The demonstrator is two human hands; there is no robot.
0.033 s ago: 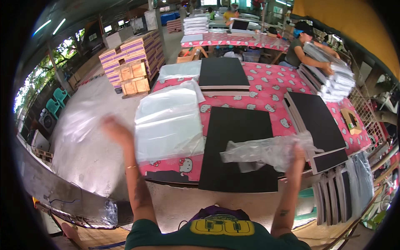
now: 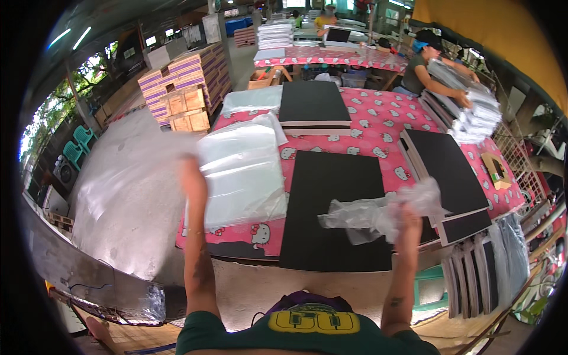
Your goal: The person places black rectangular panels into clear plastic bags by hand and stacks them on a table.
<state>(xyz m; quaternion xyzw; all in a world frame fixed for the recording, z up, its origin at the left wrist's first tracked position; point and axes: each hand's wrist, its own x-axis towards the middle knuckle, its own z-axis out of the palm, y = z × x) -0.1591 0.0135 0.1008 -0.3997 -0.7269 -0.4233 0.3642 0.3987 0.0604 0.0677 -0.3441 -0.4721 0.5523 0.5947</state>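
Note:
My right hand (image 2: 408, 222) is closed on a crumpled clear plastic bag (image 2: 364, 220), holding it over the right part of a large black board (image 2: 331, 207). My left hand (image 2: 194, 174) is raised at the table's left edge, beside a stack of clear plastic bags (image 2: 242, 177). Its fingers are smeared by motion. A blurred clear film (image 2: 130, 163) spreads through the air left of this hand; whether the fingers grip it cannot be made out.
The table has a pink patterned cover (image 2: 373, 106). Black boards lie stacked at the back (image 2: 313, 102) and right (image 2: 447, 168); more boards (image 2: 473, 278) stand at the lower right. A co-worker (image 2: 423, 68) handles plastic-wrapped stacks (image 2: 473, 112). Boxes (image 2: 189, 77) are piled back left.
My left hand has swung right, toward the stack of plastic bags, and the blurred film has shifted. My right hand has moved slightly left with the crumpled plastic bag.

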